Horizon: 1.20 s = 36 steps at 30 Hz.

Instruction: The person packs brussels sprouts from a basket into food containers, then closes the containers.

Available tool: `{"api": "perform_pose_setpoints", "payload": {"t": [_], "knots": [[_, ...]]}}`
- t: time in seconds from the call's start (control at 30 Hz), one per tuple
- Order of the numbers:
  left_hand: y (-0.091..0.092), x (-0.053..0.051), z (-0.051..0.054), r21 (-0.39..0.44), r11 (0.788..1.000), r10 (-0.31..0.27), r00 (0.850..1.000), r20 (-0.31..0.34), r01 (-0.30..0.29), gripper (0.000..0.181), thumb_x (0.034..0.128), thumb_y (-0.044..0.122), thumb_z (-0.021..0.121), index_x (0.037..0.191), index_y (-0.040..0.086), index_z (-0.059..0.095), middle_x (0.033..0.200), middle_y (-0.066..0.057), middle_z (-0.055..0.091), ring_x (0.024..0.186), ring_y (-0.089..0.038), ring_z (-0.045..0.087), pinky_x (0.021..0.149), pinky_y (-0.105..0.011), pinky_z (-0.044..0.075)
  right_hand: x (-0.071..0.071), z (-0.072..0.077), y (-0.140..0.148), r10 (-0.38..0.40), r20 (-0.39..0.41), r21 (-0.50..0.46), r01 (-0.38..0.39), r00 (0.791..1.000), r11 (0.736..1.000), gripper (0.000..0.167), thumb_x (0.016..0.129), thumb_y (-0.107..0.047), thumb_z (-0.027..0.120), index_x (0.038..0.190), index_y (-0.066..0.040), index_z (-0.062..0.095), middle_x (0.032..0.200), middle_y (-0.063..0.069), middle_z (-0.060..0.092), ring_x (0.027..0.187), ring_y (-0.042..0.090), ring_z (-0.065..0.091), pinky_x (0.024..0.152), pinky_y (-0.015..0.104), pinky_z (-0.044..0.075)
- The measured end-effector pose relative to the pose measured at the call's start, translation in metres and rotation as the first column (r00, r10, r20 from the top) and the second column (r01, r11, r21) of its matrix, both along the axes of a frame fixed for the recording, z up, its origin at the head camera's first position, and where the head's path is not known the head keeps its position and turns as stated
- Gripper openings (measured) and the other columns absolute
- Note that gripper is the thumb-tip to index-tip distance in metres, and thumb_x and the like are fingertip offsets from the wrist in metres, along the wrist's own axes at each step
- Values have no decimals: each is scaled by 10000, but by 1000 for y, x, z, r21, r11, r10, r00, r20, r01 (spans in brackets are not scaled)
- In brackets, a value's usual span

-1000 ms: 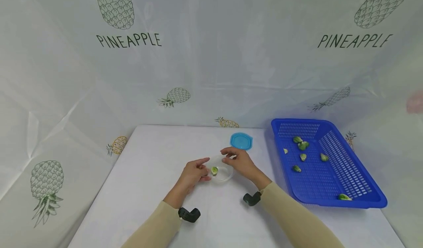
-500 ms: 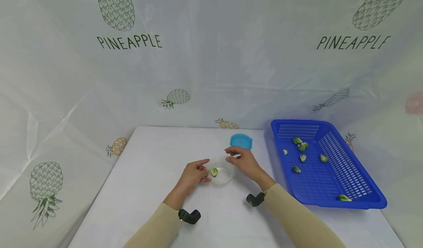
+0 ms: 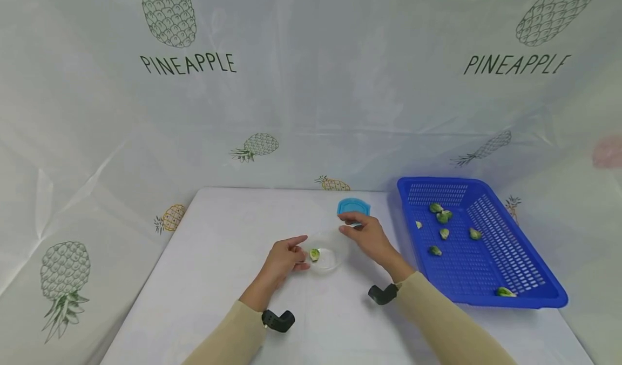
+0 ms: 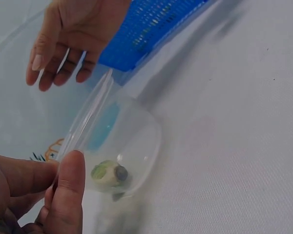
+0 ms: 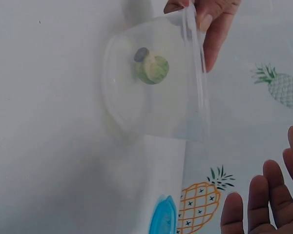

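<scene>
A clear plastic container (image 3: 328, 261) stands on the white table with one Brussels sprout (image 3: 314, 255) inside. In the left wrist view the sprout shows a dark round end through the see-through wall. My left hand (image 3: 283, 257) pinches the container's rim between thumb and fingers on its left side. Apart from the container, to its upper right, hovers my right hand (image 3: 366, 236), its fingers loosely extended and holding nothing. Just behind the right hand lies a blue lid (image 3: 353, 205), partly covered by that hand in the head view.
To the right, a blue plastic basket (image 3: 468, 268) holds several Brussels sprouts (image 3: 443, 217), one of them at its near right corner. A pineapple-printed sheet (image 3: 311, 95) hangs behind the table (image 3: 233, 214).
My right hand has drawn away from the container's rim toward the right. The left hand keeps its pinch, and the sprout stays in the container.
</scene>
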<state>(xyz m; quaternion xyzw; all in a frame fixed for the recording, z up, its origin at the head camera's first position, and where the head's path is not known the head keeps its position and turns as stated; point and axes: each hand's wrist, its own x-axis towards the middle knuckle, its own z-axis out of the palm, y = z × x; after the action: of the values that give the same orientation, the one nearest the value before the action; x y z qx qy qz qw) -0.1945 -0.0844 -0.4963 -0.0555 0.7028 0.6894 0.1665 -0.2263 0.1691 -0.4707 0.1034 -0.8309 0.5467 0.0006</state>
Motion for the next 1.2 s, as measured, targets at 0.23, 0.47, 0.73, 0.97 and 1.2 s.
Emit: {"api": "perform_pose_setpoints", "payload": {"t": [0.23,0.47,0.73,0.97,1.2], "knots": [[1,-1,-3,-15,1000,19,1000,-3,-19,547,951,-105,617,1484,17,590,981,-66,516,738,-138,635,725,-262,674,7,12,4,-12,-20,-24,11,1000,1000,337,982,-185,763,1301,-80,736,1278,151,712,1151,258,630,894,238,593],[1,-1,-2,-6,1000,13,1000,-3,-13,553,950,-110,615,1489,6,580,981,-67,519,747,-138,636,730,-262,675,13,26,9,-4,-24,-111,1,1000,994,337,974,-133,762,1294,-32,735,1231,148,710,1180,271,630,909,188,585],[1,0,-2,-22,1000,11,1000,-4,-11,548,954,-102,620,1489,13,582,990,-73,524,764,-150,639,736,-265,676,17,31,17,19,10,-185,-17,1000,983,356,994,-120,734,1333,-18,707,1217,72,708,1133,92,635,942,181,572],[1,0,-2,-19,1000,20,1000,-3,-20,546,955,-104,622,1487,14,585,993,-71,521,788,-161,643,741,-263,676,21,35,24,30,4,-227,-28,1000,973,371,997,-83,720,1350,23,678,1260,74,702,1127,26,632,960,182,586],[0,1,0,-14,1000,27,1000,4,-27,551,946,-109,628,1482,17,592,991,-69,516,796,-172,646,740,-266,677,32,53,38,29,15,-179,-26,999,984,380,1015,-122,706,1362,27,664,1369,185,650,1101,42,670,942,228,621]]}}
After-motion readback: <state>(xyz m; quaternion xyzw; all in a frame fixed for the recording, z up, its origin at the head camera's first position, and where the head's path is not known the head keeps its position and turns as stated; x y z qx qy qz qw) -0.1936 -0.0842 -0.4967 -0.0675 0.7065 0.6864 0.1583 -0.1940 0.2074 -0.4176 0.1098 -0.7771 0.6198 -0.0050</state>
